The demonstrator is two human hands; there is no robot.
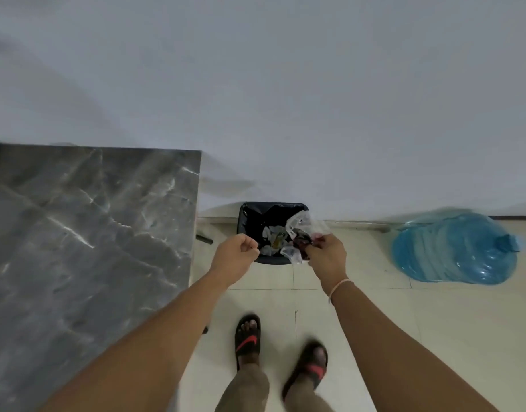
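**Trash held over the bin**

A gray table (86, 233) fills the left of the frame. Next to it, the left hand (236, 257) hangs at the black bin's (241, 221) near edge, fingers curled in, holding nothing I can see. In the middle, a crinkly clear wrapper (300, 230) sits above the bin, pinched by the right hand (327, 257). At the far right, a blue bottle (455, 248) lies on the floor.

Tiled floor (374, 307): black bin (244, 212), blue water jug (452, 248), seemingly bagged.
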